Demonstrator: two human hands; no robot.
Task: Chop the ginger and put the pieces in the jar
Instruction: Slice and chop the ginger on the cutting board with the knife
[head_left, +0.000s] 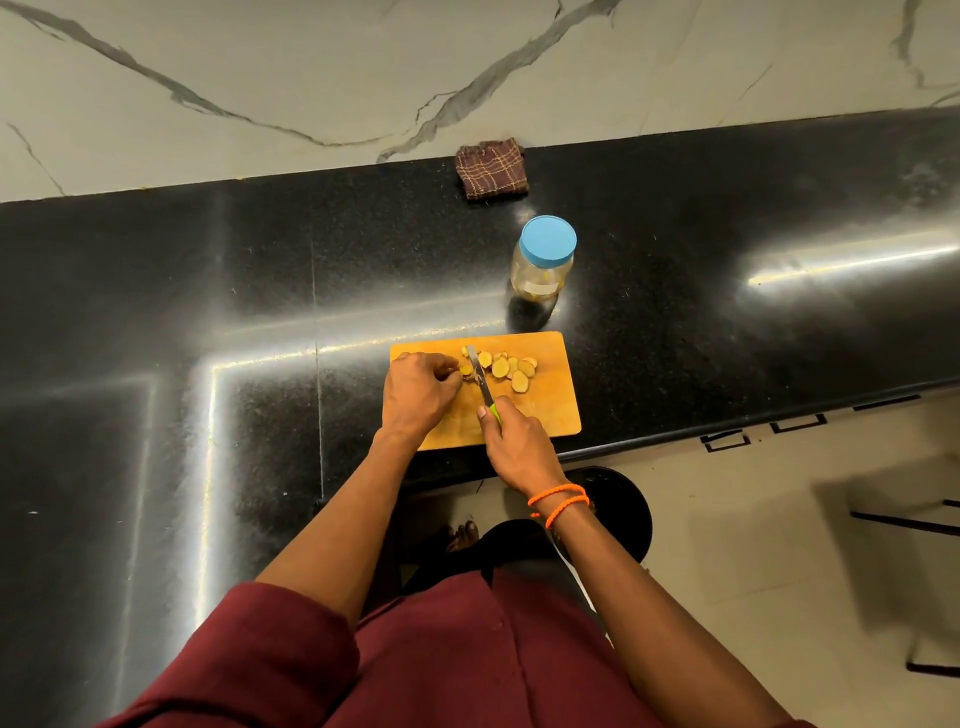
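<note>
While the left hand (421, 389) curls its fingers down over the small remaining stub of yellow-fleshed ginger (466, 370) on the rectangular wooden chopping board (550, 410), the right hand (511, 434) grips the green handle of a slim steel-bladed knife (480, 376), thumb laid along the handle, with the blade set just beside the left fingertips. To the right of the blade lies a loose cluster of pale round ginger slices (511, 369), some overlapping, all on the far half of the board. Beyond the board's far edge, near but not touching it, the clear plastic jar (542, 265) stands upright on the glossy black stone counter (208, 291), its round blue lid (548, 240) on; something yellowish shows low inside it, though what it is I cannot tell. A folded brown checked cloth (491, 169) sits further back by the marbled wall.

I judge the chopping step to be in hand and close to its end, since little uncut ginger is left under the fingers. The last cuts call for the fingertips tucked well clear of the edge, as the stub gives little to hold. After that the knife must be set down and the jar's lid unscrewed before any slices can be gathered and dropped in
</note>
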